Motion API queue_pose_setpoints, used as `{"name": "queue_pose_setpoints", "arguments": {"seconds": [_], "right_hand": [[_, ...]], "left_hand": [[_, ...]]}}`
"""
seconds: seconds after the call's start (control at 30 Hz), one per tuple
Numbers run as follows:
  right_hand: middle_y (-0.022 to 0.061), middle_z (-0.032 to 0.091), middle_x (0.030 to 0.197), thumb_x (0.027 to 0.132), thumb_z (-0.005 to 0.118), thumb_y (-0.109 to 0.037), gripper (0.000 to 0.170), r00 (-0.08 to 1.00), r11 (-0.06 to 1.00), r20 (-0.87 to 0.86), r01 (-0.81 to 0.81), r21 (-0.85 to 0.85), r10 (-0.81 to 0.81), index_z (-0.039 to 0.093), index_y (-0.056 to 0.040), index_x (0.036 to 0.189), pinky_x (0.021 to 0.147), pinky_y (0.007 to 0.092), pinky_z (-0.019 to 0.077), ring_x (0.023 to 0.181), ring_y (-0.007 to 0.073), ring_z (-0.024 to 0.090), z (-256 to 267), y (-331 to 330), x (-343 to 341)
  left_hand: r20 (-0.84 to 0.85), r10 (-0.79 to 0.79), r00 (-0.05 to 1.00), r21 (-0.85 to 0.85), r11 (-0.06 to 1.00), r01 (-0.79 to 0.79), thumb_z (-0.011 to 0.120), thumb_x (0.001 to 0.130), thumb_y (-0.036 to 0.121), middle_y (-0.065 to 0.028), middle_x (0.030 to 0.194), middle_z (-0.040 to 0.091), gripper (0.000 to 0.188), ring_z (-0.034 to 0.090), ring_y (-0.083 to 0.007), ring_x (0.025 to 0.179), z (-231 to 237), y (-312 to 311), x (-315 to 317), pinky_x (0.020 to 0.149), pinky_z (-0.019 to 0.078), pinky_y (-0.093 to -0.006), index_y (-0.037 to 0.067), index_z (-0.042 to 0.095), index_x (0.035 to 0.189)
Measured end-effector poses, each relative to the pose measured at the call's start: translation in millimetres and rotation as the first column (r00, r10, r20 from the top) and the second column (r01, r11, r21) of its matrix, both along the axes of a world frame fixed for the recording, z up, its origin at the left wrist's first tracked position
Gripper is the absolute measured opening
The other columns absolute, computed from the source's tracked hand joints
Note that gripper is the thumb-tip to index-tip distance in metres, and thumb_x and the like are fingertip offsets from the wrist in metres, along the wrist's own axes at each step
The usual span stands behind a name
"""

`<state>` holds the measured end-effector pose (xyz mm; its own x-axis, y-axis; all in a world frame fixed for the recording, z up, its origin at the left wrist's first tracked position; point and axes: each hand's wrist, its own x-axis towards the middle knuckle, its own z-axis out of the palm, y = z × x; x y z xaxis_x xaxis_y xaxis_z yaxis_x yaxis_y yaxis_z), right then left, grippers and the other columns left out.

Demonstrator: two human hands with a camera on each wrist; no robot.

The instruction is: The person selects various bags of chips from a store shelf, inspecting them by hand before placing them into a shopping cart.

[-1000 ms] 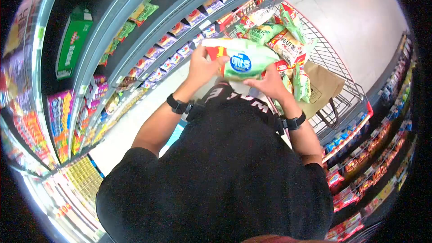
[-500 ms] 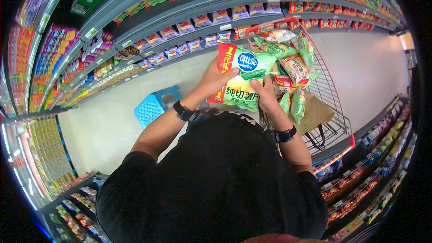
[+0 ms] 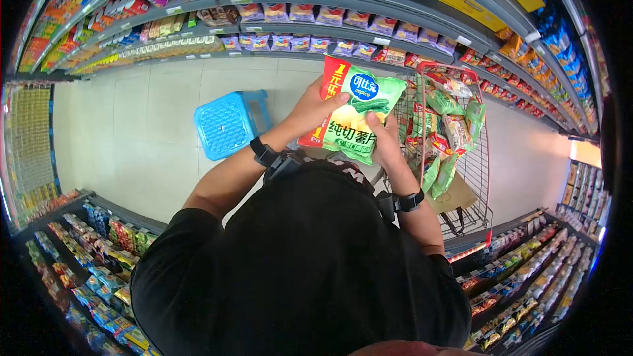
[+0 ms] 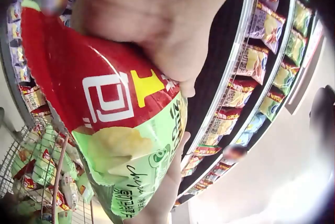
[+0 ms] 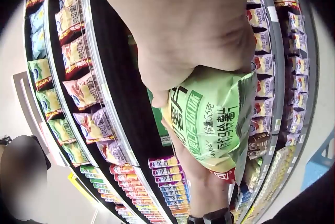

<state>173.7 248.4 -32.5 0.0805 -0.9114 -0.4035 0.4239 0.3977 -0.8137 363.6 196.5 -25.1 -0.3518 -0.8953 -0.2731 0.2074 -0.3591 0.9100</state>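
Note:
A green and red bag of potato chips [image 3: 356, 109] is held up in front of the body, its printed front facing the head camera. My left hand [image 3: 318, 107] grips its red side edge, thumb across the front and fingers hidden behind. On the opposite side my right hand [image 3: 388, 142] grips the green edge, thumb on the front. In the left wrist view the bag [image 4: 125, 124] bulges below the left hand [image 4: 152, 20]; the right wrist view shows its green end [image 5: 214, 114] under the right hand [image 5: 193, 36].
Right of the hands stands a wire shopping cart [image 3: 486, 158] with several chip bags [image 3: 455, 128] and a brown paper bag [image 3: 455, 199]. A blue plastic stool [image 3: 227, 125] is on the floor at left. Shelves [image 3: 297, 26] of snacks run along the aisle's far side.
The chip bag has turned from tilted away to front-facing, and the left hand's thumb lies over its front. The head view has swung, bringing the blue stool fully into sight.

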Motion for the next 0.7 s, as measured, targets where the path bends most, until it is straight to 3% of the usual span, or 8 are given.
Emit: {"name": "queue_pose_setpoints", "arguments": {"seconds": [0.13, 0.23, 0.33, 0.37, 0.47, 0.5, 0.6, 0.7], "right_hand": [[0.0101, 0.059, 0.113, 0.087, 0.068, -0.02, 0.047, 0.999, 1.0, -0.046, 0.027, -0.002, -0.027, 0.047, 0.0007, 0.123, 0.084, 0.0322, 0.0505, 0.098, 0.0176, 0.06, 4, -10, 39], [0.0102, 0.06, 0.112, 0.087, 0.069, -0.019, 0.047, 0.99, 0.994, -0.091, 0.105, -0.014, -0.106, 0.046, 0.0006, 0.123, 0.083, 0.0324, 0.0513, 0.097, 0.0181, 0.06, 1, -23, 55], [0.0102, 0.059, 0.113, 0.087, 0.068, -0.018, 0.046, 0.969, 0.986, -0.192, 0.142, -0.087, -0.156, 0.046, 0.0009, 0.123, 0.086, 0.0332, 0.05, 0.098, 0.0188, 0.06, 9, -34, 70], [0.0123, 0.057, 0.119, 0.087, 0.067, -0.015, 0.048, 0.96, 0.982, -0.241, 0.105, -0.156, -0.141, 0.045, 0.0017, 0.127, 0.089, 0.0338, 0.0482, 0.104, 0.0202, 0.058, 9, -33, 75], [0.0146, 0.053, 0.126, 0.086, 0.066, -0.011, 0.054, 0.897, 0.912, -0.441, -0.156, -0.379, -0.03, 0.042, 0.0023, 0.132, 0.093, 0.0349, 0.046, 0.113, 0.0215, 0.054, 15, -37, 85], [0.0159, 0.051, 0.131, 0.085, 0.066, -0.009, 0.058, 0.894, 0.915, -0.434, -0.262, -0.305, 0.111, 0.04, 0.002, 0.135, 0.096, 0.0363, 0.0436, 0.119, 0.0222, 0.05, 29, -34, 89], [0.0148, 0.051, 0.13, 0.085, 0.065, -0.008, 0.056, 0.848, 0.907, -0.504, -0.332, -0.26, 0.165, 0.041, 0.0017, 0.134, 0.1, 0.0378, 0.0401, 0.12, 0.0216, 0.049, 44, -37, 94], [0.0137, 0.052, 0.129, 0.088, 0.064, -0.014, 0.054, 0.841, 0.892, -0.542, -0.244, -0.381, -0.002, 0.04, 0.0013, 0.134, 0.1, 0.0365, 0.0401, 0.117, 0.0211, 0.051, 43, -54, 95]], "left_hand": [[0.092, 0.098, 0.991, -0.06, 0.994, -0.093, 0.068, 0.086, 0.023, -0.0098, 0.115, 0.06, 0.05, 0.059, -0.0147, 0.101, -18, -3, 37, 0.084, 0.0491, -0.0296, 0.001, 0.047, 0.126], [0.288, 0.335, 0.897, -0.425, 0.884, -0.193, 0.068, 0.086, 0.022, -0.0078, 0.115, 0.057, 0.05, 0.056, -0.0133, 0.101, -21, -2, 56, 0.084, 0.0489, -0.0306, 0.003, 0.046, 0.127], [0.12, -0.088, 0.989, -0.037, 0.995, 0.093, 0.071, 0.083, 0.019, -0.0061, 0.115, 0.055, 0.053, 0.054, -0.0142, 0.104, -3, -3, 77, 0.086, 0.0471, -0.0307, 0.005, 0.045, 0.127], [0.254, -0.016, 0.967, -0.264, 0.961, 0.085, 0.072, 0.082, 0.017, -0.0084, 0.117, 0.056, 0.055, 0.054, -0.0161, 0.107, -3, -1, 76, 0.088, 0.0475, -0.033, 0.004, 0.044, 0.127], [0.157, 0.305, 0.939, -0.457, 0.866, -0.205, 0.071, 0.083, 0.016, -0.0106, 0.118, 0.057, 0.051, 0.057, -0.0178, 0.107, -18, -3, 73, 0.091, 0.0477, -0.0349, 0.001, 0.046, 0.125], [0.142, 0.302, 0.943, -0.406, 0.886, -0.222, 0.071, 0.083, 0.016, -0.0115, 0.119, 0.057, 0.053, 0.057, -0.0178, 0.108, -20, -8, 79, 0.09, 0.048, -0.0342, 0.0, 0.045, 0.126], [0.055, 0.212, 0.976, -0.219, 0.956, -0.195, 0.07, 0.084, 0.018, -0.0132, 0.121, 0.057, 0.054, 0.057, -0.0181, 0.109, -20, -16, 102, 0.09, 0.0485, -0.0332, -0.003, 0.044, 0.127], [-0.129, 0.016, 0.991, -0.009, 1.0, -0.017, 0.062, 0.09, 0.023, -0.0135, 0.12, 0.059, 0.05, 0.059, -0.0182, 0.106, -9, -20, 115, 0.09, 0.0488, -0.033, -0.004, 0.044, 0.129]]}}
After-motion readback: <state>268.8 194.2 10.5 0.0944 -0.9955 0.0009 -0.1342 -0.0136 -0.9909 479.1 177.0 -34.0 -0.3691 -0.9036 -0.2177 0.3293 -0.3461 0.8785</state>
